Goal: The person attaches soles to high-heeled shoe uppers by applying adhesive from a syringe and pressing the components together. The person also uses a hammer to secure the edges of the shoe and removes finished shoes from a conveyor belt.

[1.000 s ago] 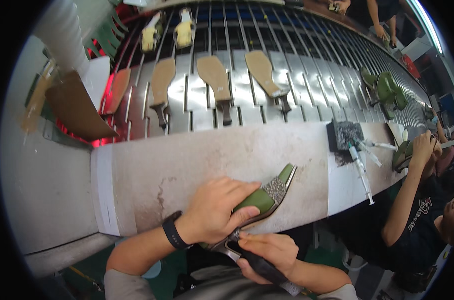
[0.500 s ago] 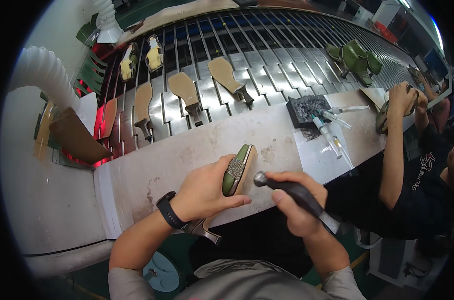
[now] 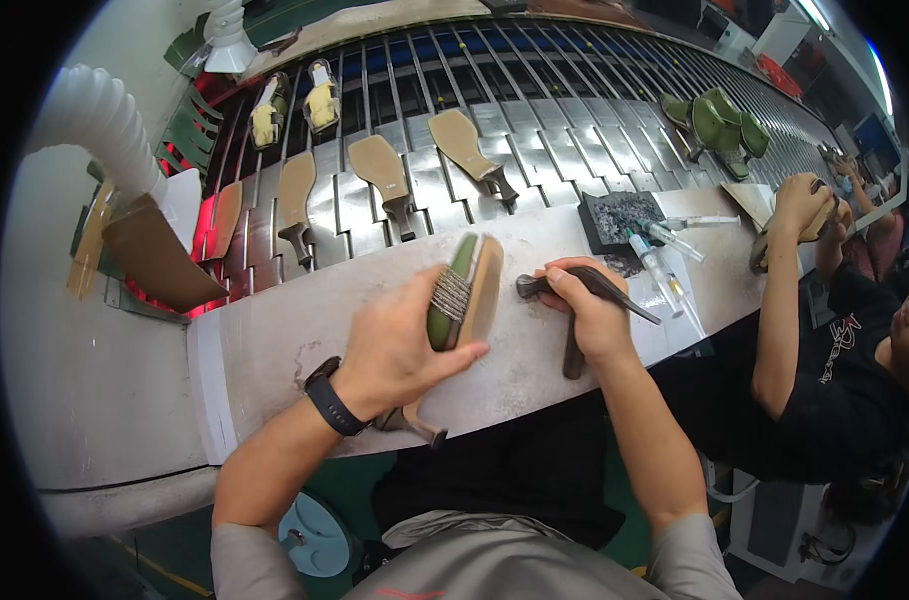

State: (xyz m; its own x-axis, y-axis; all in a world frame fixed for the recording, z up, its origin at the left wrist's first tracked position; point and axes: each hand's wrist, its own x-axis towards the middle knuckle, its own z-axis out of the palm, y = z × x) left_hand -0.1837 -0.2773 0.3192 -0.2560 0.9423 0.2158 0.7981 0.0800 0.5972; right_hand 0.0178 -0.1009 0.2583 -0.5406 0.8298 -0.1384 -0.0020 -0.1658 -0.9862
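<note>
My left hand (image 3: 399,345) grips a green high-heeled shoe (image 3: 464,290) with a tan sole and a glittery band, held on its side above the grey workbench (image 3: 274,340); the thin heel points down toward me. A dark wristband sits on that wrist. My right hand (image 3: 589,310) is shut on dark metal pliers (image 3: 584,300), whose jaws point left toward the shoe's sole, a short gap away. The handles stick out to the right and below my fist.
Behind the bench a slatted metal conveyor (image 3: 534,130) carries tan soles with heels (image 3: 384,170) and green shoes (image 3: 719,120). A black block (image 3: 619,215) and syringe-like tubes (image 3: 664,260) lie at right. A co-worker (image 3: 824,330) sits there handling a shoe. A white duct (image 3: 104,130) rises at left.
My left hand has turned the shoe onto its side, sole facing right. My right hand has moved up onto the bench with the pliers, close to the sole.
</note>
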